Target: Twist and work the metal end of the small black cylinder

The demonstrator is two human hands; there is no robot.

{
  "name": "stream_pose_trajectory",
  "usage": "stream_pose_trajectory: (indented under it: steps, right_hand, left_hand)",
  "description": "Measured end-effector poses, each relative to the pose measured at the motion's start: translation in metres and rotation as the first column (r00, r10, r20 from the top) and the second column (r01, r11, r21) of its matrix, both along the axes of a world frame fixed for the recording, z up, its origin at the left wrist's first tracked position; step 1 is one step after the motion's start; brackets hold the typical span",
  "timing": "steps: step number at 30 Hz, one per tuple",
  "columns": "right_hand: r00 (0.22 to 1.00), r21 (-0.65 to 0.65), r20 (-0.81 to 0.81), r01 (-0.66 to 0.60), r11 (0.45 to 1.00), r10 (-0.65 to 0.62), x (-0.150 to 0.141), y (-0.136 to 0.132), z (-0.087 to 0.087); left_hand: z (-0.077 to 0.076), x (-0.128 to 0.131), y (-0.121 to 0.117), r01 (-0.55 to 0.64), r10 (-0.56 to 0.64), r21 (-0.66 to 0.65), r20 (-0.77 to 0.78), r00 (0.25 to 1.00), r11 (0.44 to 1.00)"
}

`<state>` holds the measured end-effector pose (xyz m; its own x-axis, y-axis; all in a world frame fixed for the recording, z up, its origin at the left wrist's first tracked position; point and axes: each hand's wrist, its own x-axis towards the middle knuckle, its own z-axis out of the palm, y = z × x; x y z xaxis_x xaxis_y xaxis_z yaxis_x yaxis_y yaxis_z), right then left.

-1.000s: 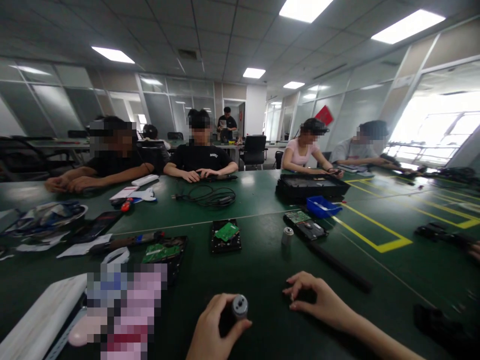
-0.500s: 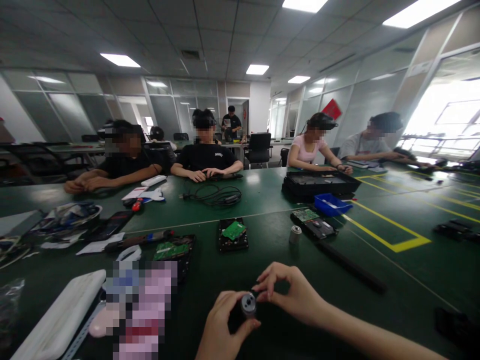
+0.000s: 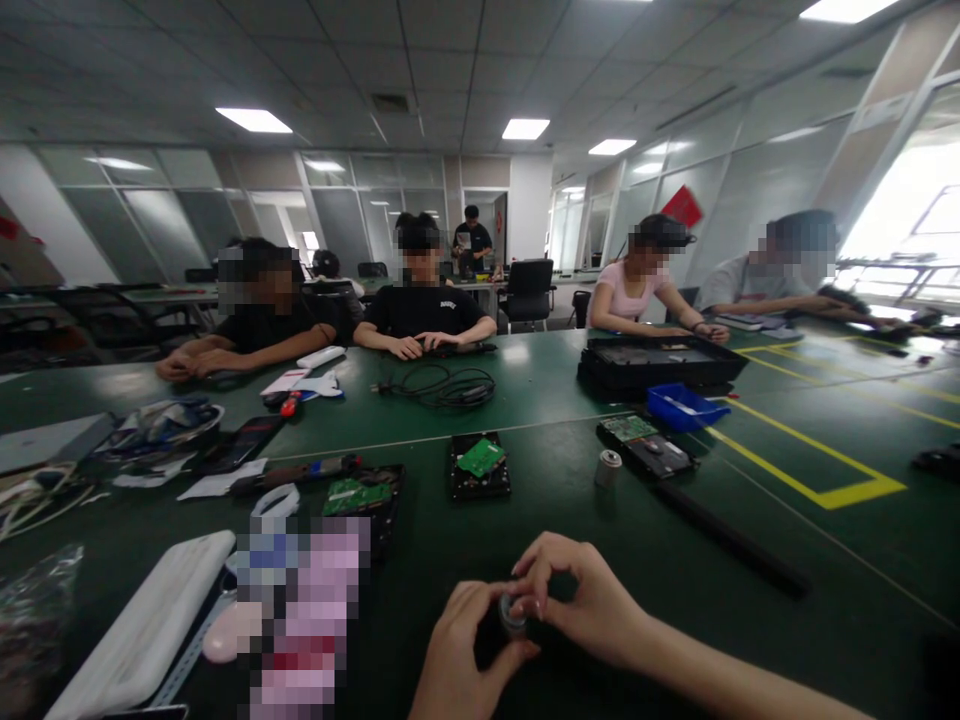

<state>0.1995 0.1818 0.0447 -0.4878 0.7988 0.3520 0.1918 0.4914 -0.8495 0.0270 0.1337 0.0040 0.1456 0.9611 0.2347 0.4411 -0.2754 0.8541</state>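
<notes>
Low in the middle of the head view, my left hand (image 3: pixel 471 640) closes its thumb and fingers round a small cylindrical metal motor (image 3: pixel 513 628), end face up. My right hand (image 3: pixel 581 595) reaches in from the right, thumb and forefinger pinched together over the motor's top. Whatever sits between those fingertips is hidden or too small to name. A second, similar motor (image 3: pixel 608 468) stands upright on the table beyond my right hand. Farther off lie a hard drive with a green circuit board (image 3: pixel 481 464) and another opened hard drive (image 3: pixel 646 446).
A black bar (image 3: pixel 731 540) lies to the right. At the left are a white elongated case (image 3: pixel 150 630), a pink pouch (image 3: pixel 319 610), an electric screwdriver (image 3: pixel 296 472) and another drive (image 3: pixel 364 497). Across the table are a blue bin (image 3: pixel 686 407), a black tray (image 3: pixel 660 366), coiled cable (image 3: pixel 442 386) and several seated people.
My right hand has moved left and its fingertips now cover the top of the motor, which showed plainly before. The whole view has shifted slightly.
</notes>
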Motion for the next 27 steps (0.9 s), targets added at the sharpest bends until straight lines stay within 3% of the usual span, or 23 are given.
stream_pose_trajectory:
  steps: [12, 19, 25, 27]
  right_hand:
    - [0.998, 0.016, -0.060, -0.034, 0.999, 0.035, -0.004, -0.002, -0.006]
    - [0.999, 0.042, -0.003, -0.050, 0.998, 0.051, -0.002, 0.000, -0.007]
    - [0.986, 0.050, 0.123, 0.106, 0.993, -0.111, 0.003, 0.001, -0.001]
    - [0.987, 0.042, 0.117, 0.104, 0.994, -0.109, 0.005, 0.002, 0.003]
  left_hand:
    - [-0.005, -0.001, 0.000, 0.011, -0.010, 0.018, -0.021, 1.000, 1.000]
    - [-0.002, 0.001, 0.000, -0.016, 0.015, -0.024, -0.031, 0.999, 1.000]
    - [0.002, 0.001, -0.002, -0.020, 0.019, -0.037, -0.013, 1.000, 0.999]
    - [0.003, 0.001, -0.002, -0.022, 0.022, -0.036, -0.003, 1.000, 0.999]
